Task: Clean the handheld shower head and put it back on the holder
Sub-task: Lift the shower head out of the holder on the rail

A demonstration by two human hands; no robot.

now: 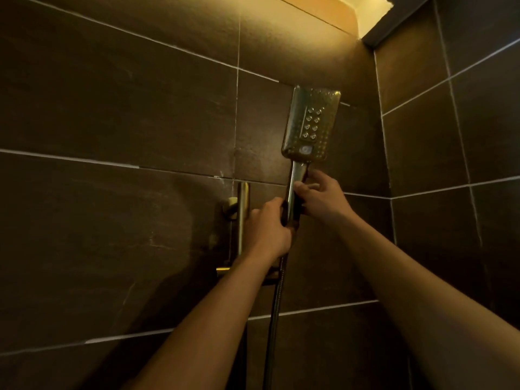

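Now both hands grip the upright brass-coloured rectangular shower head by its handle: my left hand wraps low, my right hand pinches above. Holder hidden behind them; vertical brass rail just left.

There is a single view, from a wide-angle camera worn on the person's head. It faces forward and somewhat upward into a corner of dark tiled wall, with a strip of lit ceiling at the top edge. Both forearms reach away from the lens, so the left hand and right hand sit near mid-frame, close to the wall. The grout lines bow toward the edges. Light is dim, so the lower part of the frame is probably more wall, though it reads poorly.
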